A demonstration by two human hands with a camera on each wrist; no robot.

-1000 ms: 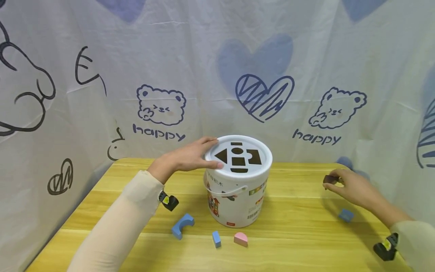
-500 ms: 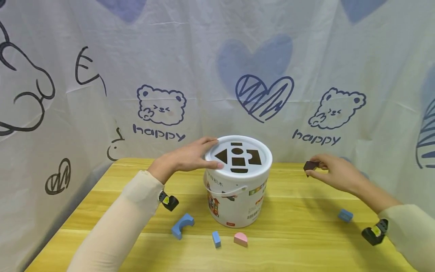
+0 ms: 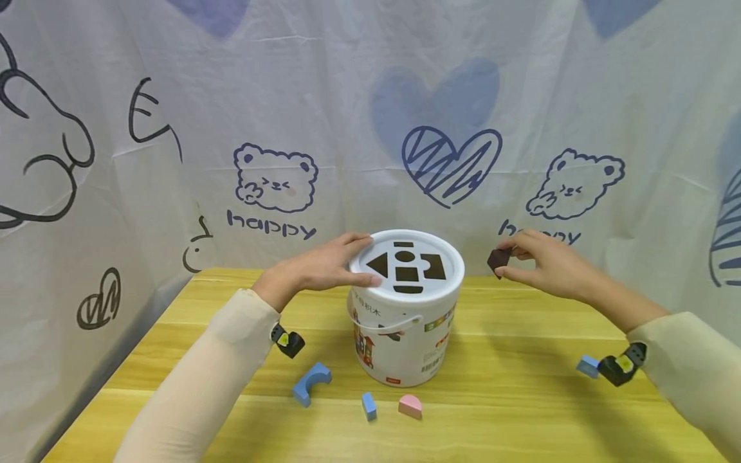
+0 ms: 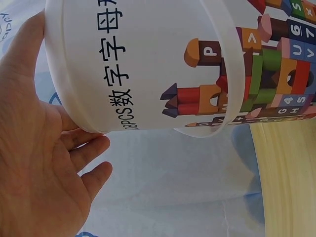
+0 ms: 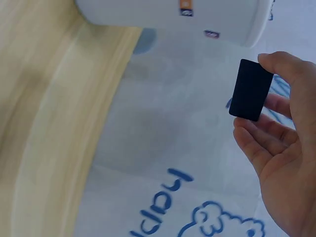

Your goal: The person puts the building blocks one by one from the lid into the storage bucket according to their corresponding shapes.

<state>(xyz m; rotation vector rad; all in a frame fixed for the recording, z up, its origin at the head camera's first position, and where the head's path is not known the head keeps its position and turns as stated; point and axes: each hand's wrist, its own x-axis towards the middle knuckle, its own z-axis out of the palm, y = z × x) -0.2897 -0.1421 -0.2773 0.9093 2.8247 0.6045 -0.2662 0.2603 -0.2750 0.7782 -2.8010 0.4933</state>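
Observation:
My left hand point(image 3: 324, 262) rests on the left edge of a white toy-block bucket point(image 3: 399, 341), fingers spread loosely along the rim and thumb on the lid. In the left wrist view, the left hand point(image 4: 44, 163) has its fingertips at the lid's edge. Dark shaped holes, among them a triangle, a circle and a square, cut through the lid point(image 3: 376, 247). To the right of the bucket, my right hand point(image 3: 550, 267) pinches a dark brown block point(image 3: 498, 261) in the air. One rectangular face of this block point(image 5: 251, 90) shows between thumb and fingertips in the right wrist view.
On the wooden table point(image 3: 509, 418), a blue arch block point(image 3: 311, 384), a small blue block point(image 3: 368, 406) and a pink half-round block point(image 3: 410, 406) lie before the bucket. Another blue block point(image 3: 588, 366) lies at right, beside the right wrist camera. A printed curtain point(image 3: 359, 180) hangs behind.
My right hand has lifted and carried the dark brown block leftward, from the table's right side toward the bucket. The left hand and the bucket stay in place.

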